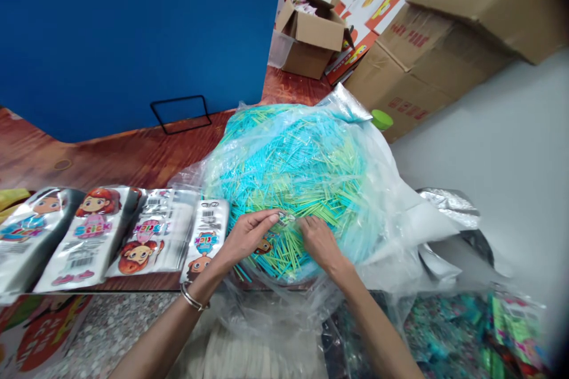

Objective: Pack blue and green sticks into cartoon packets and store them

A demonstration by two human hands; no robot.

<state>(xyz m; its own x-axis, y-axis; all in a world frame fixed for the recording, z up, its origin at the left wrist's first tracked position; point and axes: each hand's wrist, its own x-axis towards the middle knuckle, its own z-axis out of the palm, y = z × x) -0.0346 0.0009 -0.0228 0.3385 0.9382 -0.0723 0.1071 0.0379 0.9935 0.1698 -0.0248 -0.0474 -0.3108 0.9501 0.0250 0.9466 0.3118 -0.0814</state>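
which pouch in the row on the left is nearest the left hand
The rightmost pouch in that row, beside the plastic bag; the other pouches lie farther left.

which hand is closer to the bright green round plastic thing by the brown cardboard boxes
Right. The right hand, over the thin blue and green sticks, is below and left of the bright green round plastic thing in the picture; the left hand lies farther left.
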